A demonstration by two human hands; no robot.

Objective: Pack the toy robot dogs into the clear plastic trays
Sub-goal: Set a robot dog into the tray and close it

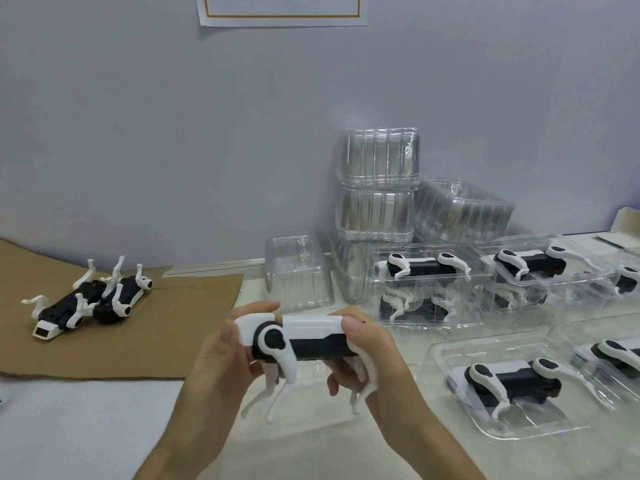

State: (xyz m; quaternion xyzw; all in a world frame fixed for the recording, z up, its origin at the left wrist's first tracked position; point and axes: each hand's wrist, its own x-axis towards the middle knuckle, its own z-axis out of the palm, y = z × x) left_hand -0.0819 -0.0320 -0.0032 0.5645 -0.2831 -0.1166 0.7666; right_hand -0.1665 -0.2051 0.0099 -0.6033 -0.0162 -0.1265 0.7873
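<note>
My left hand and right hand both grip the white and black plastic toy robot dog. It lies sideways, head at 9 o'clock. A clear plastic tray sits near, at 12 o'clock.

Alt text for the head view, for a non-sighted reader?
Left hand and right hand grip a black-and-white toy robot dog over the table. Packed clear trays lie at right, empty trays are stacked behind, and two loose dogs lie legs-up on cardboard at left.
</note>
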